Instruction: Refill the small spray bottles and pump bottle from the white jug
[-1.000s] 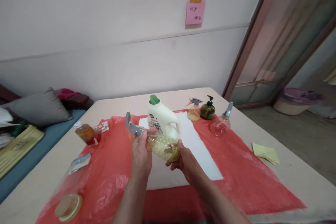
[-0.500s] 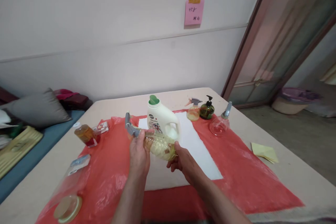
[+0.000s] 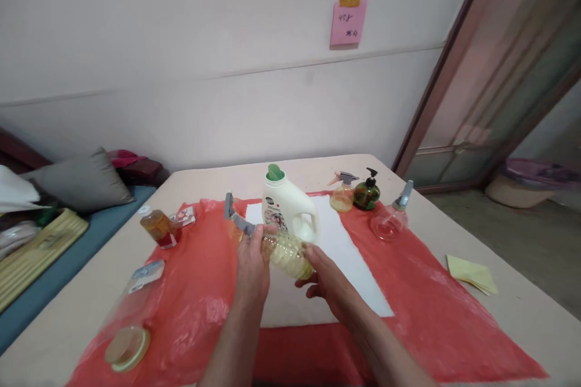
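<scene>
A clear yellowish spray bottle with a grey trigger head lies tilted across both hands, its head up to the left and its base lower to the right. My left hand is wrapped around it just below the head. At the base end, my right hand holds it between the thumb and fingers. Right behind the bottle stands a cream detergent jug with a green opening, upright on a white cloth. Beneath the cloth is a red plastic sheet.
Toward the back right stand an amber spray bottle, a green pump bottle and a pink spray bottle. Yellow papers lie at the right. On the left are an amber liquid bottle, a clear packet and a round lidded container.
The camera view has shifted a little, so the whole scene sits farther right. Both hands keep their hold on the spray bottle, which slopes slightly more toward its base.
</scene>
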Demonstrator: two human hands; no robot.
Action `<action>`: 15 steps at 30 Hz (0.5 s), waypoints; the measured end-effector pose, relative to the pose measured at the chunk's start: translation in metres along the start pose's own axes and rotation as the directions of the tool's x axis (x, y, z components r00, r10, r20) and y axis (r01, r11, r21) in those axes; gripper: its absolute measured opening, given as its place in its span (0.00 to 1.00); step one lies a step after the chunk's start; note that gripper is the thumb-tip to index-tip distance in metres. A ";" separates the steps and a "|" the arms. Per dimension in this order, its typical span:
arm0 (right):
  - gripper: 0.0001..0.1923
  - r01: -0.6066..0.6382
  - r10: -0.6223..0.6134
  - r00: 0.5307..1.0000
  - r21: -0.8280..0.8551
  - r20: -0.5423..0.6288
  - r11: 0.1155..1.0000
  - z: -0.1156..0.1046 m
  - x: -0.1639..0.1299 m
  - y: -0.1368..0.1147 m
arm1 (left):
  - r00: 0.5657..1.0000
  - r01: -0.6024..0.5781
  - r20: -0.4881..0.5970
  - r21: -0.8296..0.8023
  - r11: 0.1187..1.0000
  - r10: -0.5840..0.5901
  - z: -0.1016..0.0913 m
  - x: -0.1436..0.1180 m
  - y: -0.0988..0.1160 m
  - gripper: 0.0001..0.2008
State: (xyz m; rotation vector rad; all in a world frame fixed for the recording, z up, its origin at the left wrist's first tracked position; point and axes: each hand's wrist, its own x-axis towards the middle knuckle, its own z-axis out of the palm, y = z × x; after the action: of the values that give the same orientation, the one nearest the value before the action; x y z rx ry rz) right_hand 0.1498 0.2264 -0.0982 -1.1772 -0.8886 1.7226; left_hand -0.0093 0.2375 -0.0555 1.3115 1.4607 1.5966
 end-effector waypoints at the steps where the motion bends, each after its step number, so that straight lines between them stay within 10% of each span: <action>1: 0.36 0.016 -0.016 1.000 0.009 0.000 1.000 -0.001 0.000 -0.001 | 1.000 0.004 0.019 0.033 0.999 -0.005 -0.001 0.000 0.003 0.07; 7: 0.35 -0.109 0.110 0.992 -0.011 0.065 0.994 -0.008 0.006 0.003 | 0.947 0.321 0.074 -0.316 0.893 -0.314 0.005 -0.004 0.016 0.16; 15: 0.36 -0.065 0.067 0.997 -0.065 0.026 0.996 -0.004 -0.001 -0.005 | 0.943 0.267 -0.100 -0.343 0.901 -0.318 -0.013 0.014 -0.006 0.20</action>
State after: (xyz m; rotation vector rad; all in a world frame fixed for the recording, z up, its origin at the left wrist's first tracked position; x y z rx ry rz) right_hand 0.1548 0.2279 -0.0946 -1.2402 -0.9377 1.7789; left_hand -0.0266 0.2469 -0.0565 0.7555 1.3360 1.6737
